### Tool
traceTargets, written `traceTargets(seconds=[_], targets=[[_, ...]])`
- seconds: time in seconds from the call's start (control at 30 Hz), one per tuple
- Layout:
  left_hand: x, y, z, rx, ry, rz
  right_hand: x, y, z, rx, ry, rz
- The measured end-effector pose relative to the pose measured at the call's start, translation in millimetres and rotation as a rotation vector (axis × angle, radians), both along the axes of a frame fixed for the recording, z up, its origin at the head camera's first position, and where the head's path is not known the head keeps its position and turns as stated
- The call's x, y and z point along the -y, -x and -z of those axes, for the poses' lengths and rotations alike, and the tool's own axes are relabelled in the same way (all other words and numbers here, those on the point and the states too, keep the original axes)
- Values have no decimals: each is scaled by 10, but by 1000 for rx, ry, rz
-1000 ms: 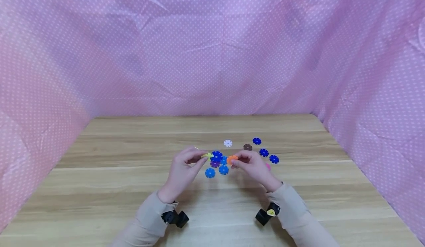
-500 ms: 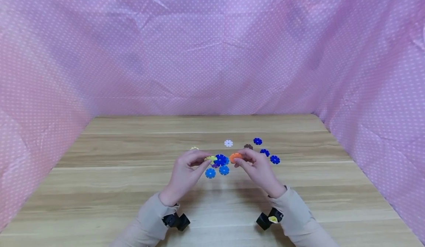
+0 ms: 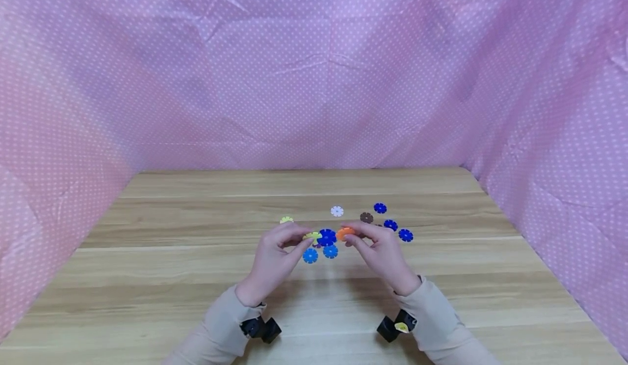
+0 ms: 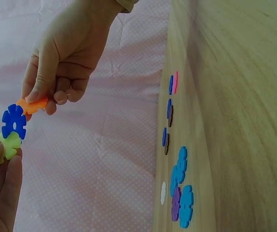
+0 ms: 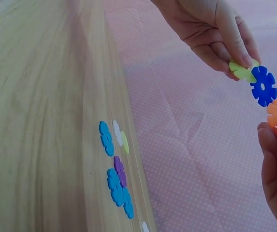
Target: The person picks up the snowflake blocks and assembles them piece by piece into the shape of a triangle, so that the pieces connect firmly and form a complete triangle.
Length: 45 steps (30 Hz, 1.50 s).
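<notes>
Between thumb and fingertips, my left hand [image 3: 275,253] pinches a yellow notched plastic disc [image 3: 312,238]. A dark blue notched disc [image 4: 7,118] is slotted into that yellow disc, at an angle to it. My right hand [image 3: 386,253] pinches an orange notched disc [image 5: 276,115]. The orange disc meets the blue one at its edge, on the side opposite the yellow; whether their notches interlock I cannot tell. All three are held in the air above the table, in front of the loose discs.
On the wooden table [image 3: 314,310] lie light blue discs [image 3: 310,255], a purple disc [image 5: 120,171], a white disc [image 3: 337,211], another yellow disc [image 3: 287,220], a brown disc [image 3: 366,218] and dark blue discs [image 3: 390,225]. A pink dotted cloth [image 3: 314,81] hangs around the table.
The orange disc was apart from the blue one; my right hand has moved slightly left, bringing them together. Earlier, my left hand turned the yellow and blue pair and shifted it a little right.
</notes>
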<state>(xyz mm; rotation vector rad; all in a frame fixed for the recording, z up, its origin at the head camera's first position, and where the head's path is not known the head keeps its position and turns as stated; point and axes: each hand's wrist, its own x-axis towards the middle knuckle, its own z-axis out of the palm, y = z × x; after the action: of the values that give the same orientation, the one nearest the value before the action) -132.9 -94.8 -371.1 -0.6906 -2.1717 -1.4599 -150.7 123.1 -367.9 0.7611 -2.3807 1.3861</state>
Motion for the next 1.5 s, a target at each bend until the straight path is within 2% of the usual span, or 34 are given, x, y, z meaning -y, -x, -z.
traceTargets(seconds=[0.4,0.53,0.77,1.0,1.3,1.5], targets=[[-19,-11,-4,19,-29,-23,14,3,41,-179,20,-9],[-28,-1,-6,24,-39,-28,19,8,43,-209,33,-12],[-42,11,-2,44,-41,0,24,11,48,-241,19,0],[-29,-20,41,81,-58,-1,41,-14,82,-257,85,-37],[-44,-70,97,45,-149,48,81,-39,141,-283,179,-95],[-62,-71,96,55,-206,84,101,-24,123,-268,210,-121]])
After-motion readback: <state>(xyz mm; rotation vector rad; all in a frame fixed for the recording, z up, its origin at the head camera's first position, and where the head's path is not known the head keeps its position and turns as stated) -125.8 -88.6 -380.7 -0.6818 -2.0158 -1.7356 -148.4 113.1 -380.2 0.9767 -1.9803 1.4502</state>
